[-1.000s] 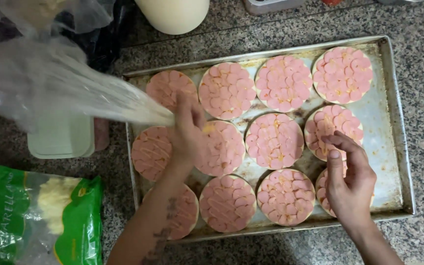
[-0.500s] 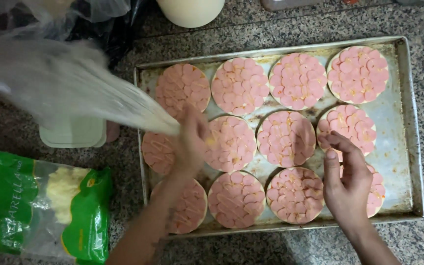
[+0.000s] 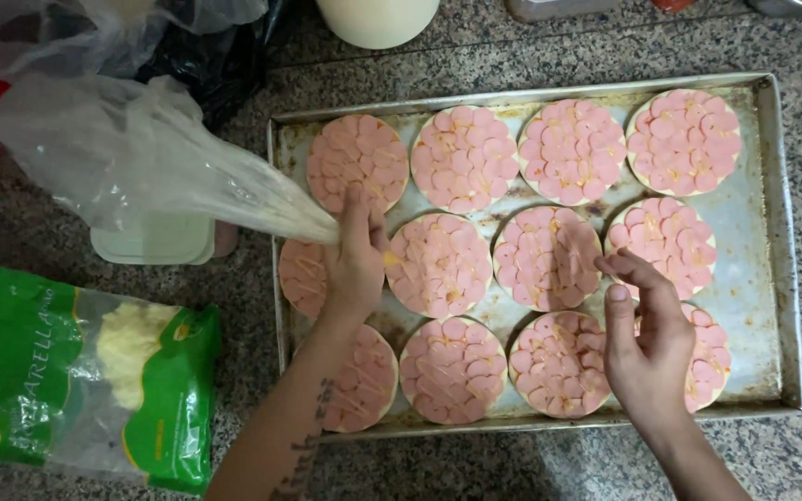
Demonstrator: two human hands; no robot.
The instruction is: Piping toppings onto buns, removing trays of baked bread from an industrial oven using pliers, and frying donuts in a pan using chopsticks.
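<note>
Left hand clenched around the twisted neck of a clear plastic bag, held low over the middle row of a metal baking tray, squeezing end aimed at the round base just beside the thumb. Bag body trailed up and to the left, out over the speckled granite counter and above a pale plastic tub. Right hand hovered above the tray's lower right part, fingers loosely curled and released, holding nothing, partly covering a base near the rim. Tray filled with round bases in rows, each covered with overlapping pink sausage slices, some streaked with thin yellowish lines. Green and clear bag of shredded white cheese lay flat on the counter left of the tray, well apart from both hands. Cream-coloured container stood beyond the tray's far edge; crumpled plastic and a dark bag sat in the upper left corner.
</note>
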